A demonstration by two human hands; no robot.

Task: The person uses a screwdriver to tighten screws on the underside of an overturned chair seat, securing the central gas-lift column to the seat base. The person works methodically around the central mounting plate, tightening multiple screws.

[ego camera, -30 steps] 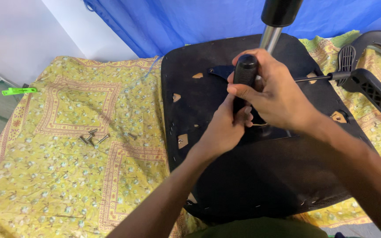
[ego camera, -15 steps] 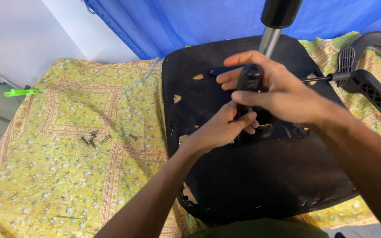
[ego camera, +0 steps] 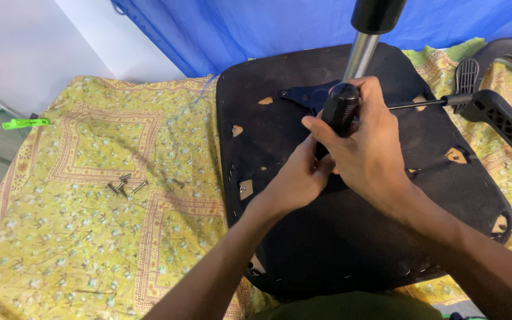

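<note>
Clearly both hands work at the middle of an upturned black chair seat (ego camera: 339, 249). Right hand (ego camera: 368, 148) wraps the black screwdriver handle (ego camera: 340, 108), upright over the seat's metal plate (ego camera: 306, 96); left hand (ego camera: 297, 181) pinches low on the shaft, tip hidden. Handle looks ribbed and stiff, probably easy to grip high up. Chrome post (ego camera: 360, 56) stands just behind, crowding the wrist. Loose screws (ego camera: 127, 186) lie well apart on the yellow cloth (ego camera: 78, 237); black armrest (ego camera: 499, 112) at right.
</note>
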